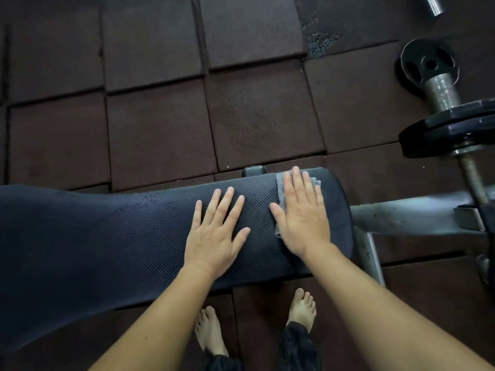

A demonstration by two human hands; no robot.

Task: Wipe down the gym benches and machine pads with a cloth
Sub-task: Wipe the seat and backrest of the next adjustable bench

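Spread flat, the right hand [301, 218] presses a thin grey cloth [280, 183] at the right end of the black ribbed bench pad [107, 236]; the left hand [217, 231] lies spread alongside. The cloth looks limp and light, so it is probably best palmed flat.

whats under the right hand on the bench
A grey cloth, pressed flat on the bench by the right hand. Only its edges show around the hand; its middle is covered.

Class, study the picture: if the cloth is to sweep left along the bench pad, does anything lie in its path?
Yes. The left hand lies flat on the pad just left of the cloth, which the right hand presses down. Beyond that hand the pad shows nothing else on it.
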